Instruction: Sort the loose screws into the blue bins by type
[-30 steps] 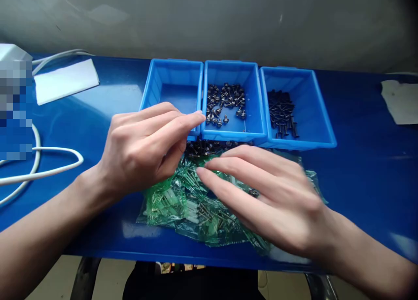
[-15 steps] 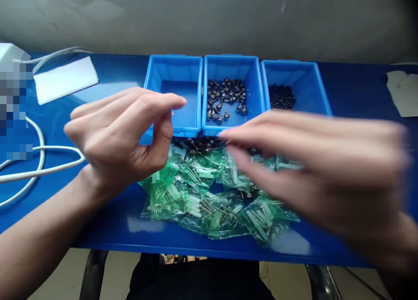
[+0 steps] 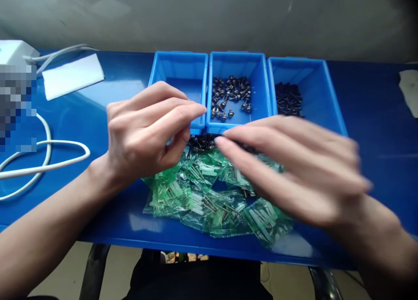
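A heap of small green plastic bags (image 3: 202, 195) holding white and metal parts lies on the blue table (image 3: 379, 152) near its front edge. A small pile of dark screws (image 3: 200, 142) sits just behind the bags. My left hand (image 3: 146, 132) hovers over the left of the heap, fingers pressed together and thumb tucked under them; anything it pinches is hidden. My right hand (image 3: 294, 169) is held flat above the right of the heap, fingers stretched out toward the left and blurred by motion. The two hands' fingertips nearly meet over the screw pile.
Three blue bins stand in a row behind the heap: the left bin (image 3: 178, 75) looks bare, the middle bin (image 3: 235, 56) holds grey screws, the right bin (image 3: 329, 95) holds black screws. A white cable (image 3: 48, 160), white paper (image 3: 73, 75) and a white box (image 3: 13, 52) lie at left.
My left hand has moved right and drawn its fingers together toward the bins. My right hand has dropped lower over the bags. The camera has shifted slightly.
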{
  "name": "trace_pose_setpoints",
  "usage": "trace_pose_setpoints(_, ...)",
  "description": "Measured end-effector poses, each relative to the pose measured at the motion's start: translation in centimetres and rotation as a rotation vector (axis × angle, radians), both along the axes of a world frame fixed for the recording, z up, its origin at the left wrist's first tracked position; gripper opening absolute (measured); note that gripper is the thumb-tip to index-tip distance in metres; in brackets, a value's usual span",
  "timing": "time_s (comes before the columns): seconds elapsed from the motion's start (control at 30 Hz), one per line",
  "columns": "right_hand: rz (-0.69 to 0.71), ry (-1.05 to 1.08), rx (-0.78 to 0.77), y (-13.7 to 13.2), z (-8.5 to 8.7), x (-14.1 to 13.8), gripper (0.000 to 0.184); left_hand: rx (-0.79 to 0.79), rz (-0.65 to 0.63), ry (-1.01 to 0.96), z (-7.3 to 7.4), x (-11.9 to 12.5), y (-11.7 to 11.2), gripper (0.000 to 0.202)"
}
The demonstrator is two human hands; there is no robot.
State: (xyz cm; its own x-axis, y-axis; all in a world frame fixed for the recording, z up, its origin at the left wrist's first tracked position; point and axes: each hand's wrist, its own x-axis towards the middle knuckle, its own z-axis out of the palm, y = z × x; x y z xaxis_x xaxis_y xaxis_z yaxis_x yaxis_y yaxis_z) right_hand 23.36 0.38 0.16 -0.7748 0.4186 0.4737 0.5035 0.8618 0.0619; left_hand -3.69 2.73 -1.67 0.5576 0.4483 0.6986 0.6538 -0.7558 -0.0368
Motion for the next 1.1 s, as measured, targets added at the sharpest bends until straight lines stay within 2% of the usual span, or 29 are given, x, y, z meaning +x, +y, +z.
trace_pose_setpoints(0.07,0.07,-0.08,0.089,-0.2,-0.4,-1.9,0.027,-0.002,0.03,-0.006,0.1,-0.1,0.0,0.026)
trace_pose_setpoints(0.13,0.066,-0.164,0.114,-0.3,-0.9,-2.8,0.025,0.018,0.052,-0.001,0.1,-0.2,0.1,0.025)
trace_pose_setpoints(0.23,0.043,-0.194,0.146,-0.2,-1.3,-2.7,0.017,0.065,0.007,0.001,0.0,-0.3,0.3,0.026)
trace_pose_setpoints(0.37,0.05,-0.132,0.165,0.2,-1.1,-2.1,0.011,0.068,-0.022,0.01,0.0,-0.2,0.5,0.026)
trace_pose_setpoints(0.5,0.091,-0.008,0.076,0.0,-1.0,-1.6,0.012,0.078,-0.017,0.014,0.0,0.0,0.4,0.026)
trace_pose_setpoints(0.63,0.035,0.165,-0.087,-0.7,-0.9,-1.0,0.011,0.062,-0.03,0.013,0.0,0.0,0.2,0.026)
trace_pose_setpoints(0.77,0.016,0.254,-0.264,-1.1,0.0,-0.8,0.014,0.037,-0.03,0.025,0.1,-0.2,0.2,0.028)
trace_pose_setpoints(0.8,-0.012,0.296,-0.314,-1.1,0.2,-0.7,0.011,0.041,-0.034,0.027,0.1,-0.3,0.3,0.028)
trace_pose_setpoints(0.87,-0.154,0.418,-0.347,-0.8,0.5,-0.5,0.005,0.053,-0.04,0.035,0.1,-0.3,0.4,0.028)
trace_pose_setpoints(0.9,-0.228,0.475,-0.329,-0.7,0.4,-0.4,0.007,0.066,-0.045,0.03,0.1,-0.3,0.5,0.028)
trace_pose_setpoints(1.0,-0.343,0.48,-0.176,-0.2,0.0,0.2,0.037,0.089,-0.066,0.015,0.0,-0.2,0.7,0.027)
trace_pose_setpoints(1.03,-0.324,0.429,-0.128,-0.1,-0.2,0.4,0.043,0.089,-0.062,0.013,-0.1,-0.1,0.7,0.027)
trace_pose_setpoints(1.1,-0.224,0.32,-0.046,0.0,-0.6,0.3,0.044,0.083,-0.044,0.012,-0.1,-0.1,0.6,0.027)
